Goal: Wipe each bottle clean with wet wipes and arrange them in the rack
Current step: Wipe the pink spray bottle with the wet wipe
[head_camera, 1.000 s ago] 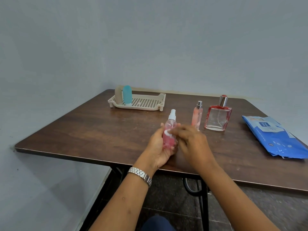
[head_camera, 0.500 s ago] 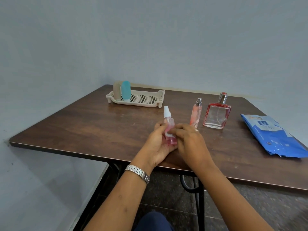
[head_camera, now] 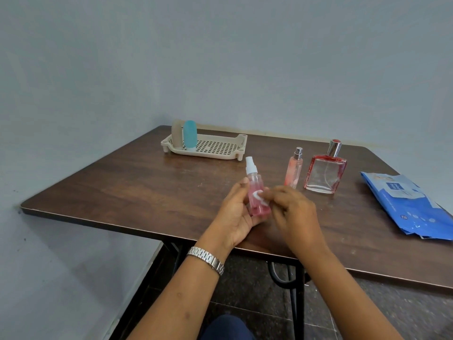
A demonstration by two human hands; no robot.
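Pink liquid in clear plastic: spray bottle (head_camera: 257,192), white pump cap uppermost, held above the near edge of the table (head_camera: 134,187). Its long axis is close to upright, with the cap leaning a little to the left.

Left hand (head_camera: 235,214): fingers curled round the bottle's lower body from behind, thumb up its left side, so it carries the weight. Steel watch (head_camera: 207,260) on that wrist.

Right hand (head_camera: 294,212): fingertips bunched, pinching a small white wipe (head_camera: 259,196) against the bottle's front. Most of the wipe is hidden under the fingers, so I cannot say how it is folded.

Rack (head_camera: 208,155): beige with a perforated floor, far across the table, ahead and to the left of both hands. A beige bottle (head_camera: 177,133) and a blue bottle (head_camera: 190,136) stand upright at its left end, and the perforated floor shows to their right.

Waiting, probably unwiped: slim bottle (head_camera: 293,169) and square bottle (head_camera: 324,175), both upright and just beside each other, ahead and right of the hands. Wipes pack (head_camera: 407,204): blue, lying flat at the table's right edge.

Judgement: wiping is in hand on what looks like the third bottle of five. The move to the rack runs forward and to the left. The left hand is the nearer one and already holds the bottle near upright, so it need only travel and set the bottle down beside the blue bottle.
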